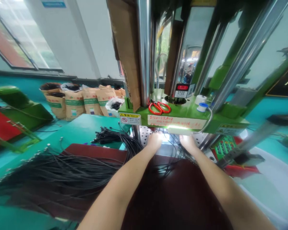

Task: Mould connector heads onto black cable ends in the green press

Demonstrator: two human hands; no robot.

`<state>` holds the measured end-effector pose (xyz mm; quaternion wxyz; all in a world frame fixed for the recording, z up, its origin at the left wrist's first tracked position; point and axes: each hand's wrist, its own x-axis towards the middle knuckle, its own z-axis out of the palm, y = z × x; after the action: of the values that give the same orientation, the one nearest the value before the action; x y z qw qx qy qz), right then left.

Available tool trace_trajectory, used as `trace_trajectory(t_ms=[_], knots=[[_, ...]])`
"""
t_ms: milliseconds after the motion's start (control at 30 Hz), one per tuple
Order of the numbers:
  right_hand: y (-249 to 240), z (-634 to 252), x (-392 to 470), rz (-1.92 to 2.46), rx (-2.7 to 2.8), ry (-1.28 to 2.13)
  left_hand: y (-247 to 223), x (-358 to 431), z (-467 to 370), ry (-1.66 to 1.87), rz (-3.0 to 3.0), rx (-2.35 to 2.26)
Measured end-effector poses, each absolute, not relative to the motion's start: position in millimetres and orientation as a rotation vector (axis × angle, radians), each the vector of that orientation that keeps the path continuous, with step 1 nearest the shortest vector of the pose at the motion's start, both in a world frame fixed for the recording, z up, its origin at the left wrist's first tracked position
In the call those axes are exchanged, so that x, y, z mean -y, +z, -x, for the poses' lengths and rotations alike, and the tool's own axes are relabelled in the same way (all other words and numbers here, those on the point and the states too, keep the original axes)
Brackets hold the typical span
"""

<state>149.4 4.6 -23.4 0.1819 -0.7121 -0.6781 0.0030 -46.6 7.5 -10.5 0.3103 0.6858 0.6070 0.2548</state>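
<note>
Both arms reach into the lit gap under the green machine plate (206, 123). My left hand (155, 140) is at the left of the metal work area, its fingers turned away and hidden. My right hand (187, 142) is a little to the right, its fingertips also hidden beneath the lamp (179, 130). Thin black cables (174, 143) run between the hands and down over the dark red surface (182, 191). What either hand holds cannot be made out. A large bundle of black cables (74, 172) lies left of my left forearm.
Red-handled scissors (159, 108) and a blue-and-white spool (202, 107) rest on the machine plate. Shiny vertical columns (144, 54) rise above it. A green button panel (225, 147) stands at the right. Filled paper sacks (74, 103) line the back left.
</note>
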Motion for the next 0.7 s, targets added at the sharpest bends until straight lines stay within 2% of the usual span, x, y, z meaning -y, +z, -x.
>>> trace_trajectory(t_ms=[367, 700], knots=[[0, -141, 0, 1.952, 1.979, 0.039, 8, -12, 32, 0.674, -1.862, -1.655], [-9, -119, -8, 2.008, 1.993, 0.135, 3, 2, 23, 0.779, -1.455, -1.431]])
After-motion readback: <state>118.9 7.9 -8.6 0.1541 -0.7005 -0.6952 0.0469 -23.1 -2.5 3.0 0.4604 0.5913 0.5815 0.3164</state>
